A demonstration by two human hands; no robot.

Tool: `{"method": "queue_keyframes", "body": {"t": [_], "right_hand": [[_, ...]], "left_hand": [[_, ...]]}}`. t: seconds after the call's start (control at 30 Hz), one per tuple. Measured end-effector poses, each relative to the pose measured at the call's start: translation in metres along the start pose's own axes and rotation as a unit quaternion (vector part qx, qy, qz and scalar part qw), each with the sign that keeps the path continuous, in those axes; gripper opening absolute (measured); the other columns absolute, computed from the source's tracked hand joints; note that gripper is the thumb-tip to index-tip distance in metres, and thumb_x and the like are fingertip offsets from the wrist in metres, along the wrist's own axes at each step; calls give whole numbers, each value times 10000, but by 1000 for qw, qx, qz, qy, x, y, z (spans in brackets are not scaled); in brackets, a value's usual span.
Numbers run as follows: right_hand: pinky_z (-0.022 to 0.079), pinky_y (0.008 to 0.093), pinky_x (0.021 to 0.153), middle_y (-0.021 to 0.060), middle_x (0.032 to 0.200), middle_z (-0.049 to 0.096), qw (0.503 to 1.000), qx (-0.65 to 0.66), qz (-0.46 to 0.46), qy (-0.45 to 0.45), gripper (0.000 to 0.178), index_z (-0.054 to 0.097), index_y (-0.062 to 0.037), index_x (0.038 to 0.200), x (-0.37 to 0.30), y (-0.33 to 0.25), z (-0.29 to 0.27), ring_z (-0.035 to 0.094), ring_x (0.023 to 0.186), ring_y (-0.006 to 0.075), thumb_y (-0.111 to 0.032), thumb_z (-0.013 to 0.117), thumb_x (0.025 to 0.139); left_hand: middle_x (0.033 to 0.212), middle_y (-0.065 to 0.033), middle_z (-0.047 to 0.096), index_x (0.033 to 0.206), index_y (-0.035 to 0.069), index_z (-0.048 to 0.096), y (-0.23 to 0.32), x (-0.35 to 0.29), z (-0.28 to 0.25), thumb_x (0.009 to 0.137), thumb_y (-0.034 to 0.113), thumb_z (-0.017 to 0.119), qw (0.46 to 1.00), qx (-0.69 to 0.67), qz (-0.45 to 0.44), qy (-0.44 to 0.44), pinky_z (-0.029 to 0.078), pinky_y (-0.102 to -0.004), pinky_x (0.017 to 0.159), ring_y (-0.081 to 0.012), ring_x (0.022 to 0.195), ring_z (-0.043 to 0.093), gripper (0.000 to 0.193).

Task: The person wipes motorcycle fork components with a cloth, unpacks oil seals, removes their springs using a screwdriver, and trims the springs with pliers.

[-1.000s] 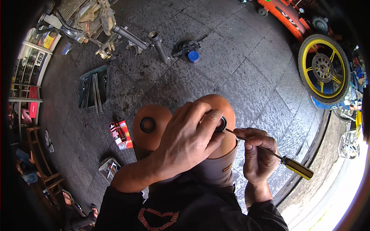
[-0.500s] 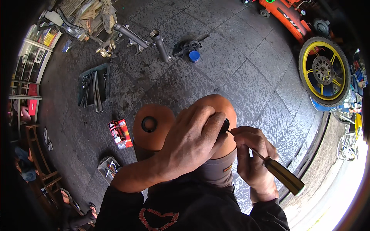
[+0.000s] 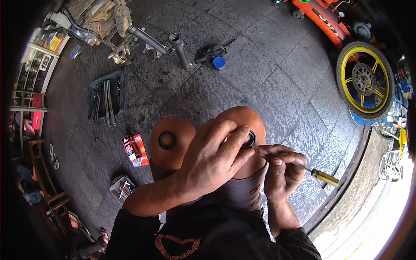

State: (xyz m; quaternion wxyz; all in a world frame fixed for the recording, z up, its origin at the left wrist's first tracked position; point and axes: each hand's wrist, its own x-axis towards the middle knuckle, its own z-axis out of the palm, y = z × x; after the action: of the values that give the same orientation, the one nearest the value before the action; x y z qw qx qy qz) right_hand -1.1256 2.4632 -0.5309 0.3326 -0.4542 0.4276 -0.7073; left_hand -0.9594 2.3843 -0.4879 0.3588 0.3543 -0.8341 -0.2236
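My left hand (image 3: 216,154) is closed over my right knee, pinching a black ring-shaped seal (image 3: 251,139) between thumb and fingers. Only the seal's right part shows past the fingertips. My right hand (image 3: 284,169) grips a screwdriver (image 3: 325,177) by its thin metal shaft. The yellow and black handle sticks out to the lower right, and the tip reaches the lower edge of the seal; whether it is under the lip I cannot tell. A second black ring seal (image 3: 167,140) lies flat on my left knee, touched by neither hand.
Left of my knees are a red box (image 3: 135,150), a small tray of tools (image 3: 121,189) and a bin with metal rods and springs (image 3: 105,99). Ahead stand a grey fork tube (image 3: 180,51) and a blue-lidded tub (image 3: 219,63). A yellow-rimmed wheel (image 3: 364,80) and red compressor (image 3: 320,19) are far right.
My right hand has turned, and the screwdriver now lies flatter, with its handle farther off to the right. The seal in my left hand has tilted, showing more of its ring.
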Motion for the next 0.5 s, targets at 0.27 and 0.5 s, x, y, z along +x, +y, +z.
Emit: {"method": "queue_keyframes", "body": {"t": [0.27, 0.5], "right_hand": [[611, 401, 832, 221, 1061, 641, 991, 115, 43, 44, 167, 486, -22, 1092, -6, 10, -2, 689, 927, 300, -25, 598, 968], [589, 401, 861, 265, 1041, 645, 995, 94, 14, 29, 120, 481, -8, 1070, -6, 12, -1, 695, 904, 283, 5, 558, 980]], "left_hand": [[1010, -110, 588, 1135, -23, 654, 5, -2, 2, 745, 88, 836, 1000, 11, -2, 6, 499, -347, 702, -242, 858, 586, 445], [988, -79, 603, 1026, 38, 687, 12, -3, 1, 733, 99, 837, 1000, 20, -7, 7, 465, -348, 732, -224, 851, 580, 334]]}}
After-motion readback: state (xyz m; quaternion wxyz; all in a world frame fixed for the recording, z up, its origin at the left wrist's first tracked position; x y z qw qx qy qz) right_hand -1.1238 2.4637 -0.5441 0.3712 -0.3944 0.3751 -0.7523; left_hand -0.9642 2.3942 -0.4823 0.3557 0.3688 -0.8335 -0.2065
